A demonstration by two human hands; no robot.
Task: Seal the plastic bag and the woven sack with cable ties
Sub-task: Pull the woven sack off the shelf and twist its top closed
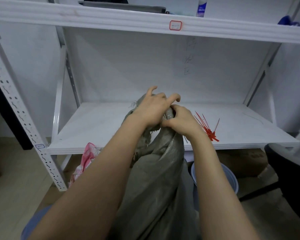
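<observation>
A grey woven sack (160,174) stands upright between my forearms, its mouth gathered into a twisted neck at the height of the shelf board. My left hand (152,110) wraps over the top of the bunched neck, index and little finger lifted. My right hand (181,121) pinches the neck from the right side, touching the left hand. A bundle of red cable ties (208,128) lies on the white shelf board just right of my right wrist. A pink and white plastic bag (87,159) sits low on the left, partly hidden behind my left forearm.
The white shelf board (97,125) runs behind the sack, with a perforated metal upright (22,118) at the left. A blue bucket (230,179) stands on the floor to the right, a dark chair (287,170) beyond it. A bottle (201,7) stands on the upper shelf.
</observation>
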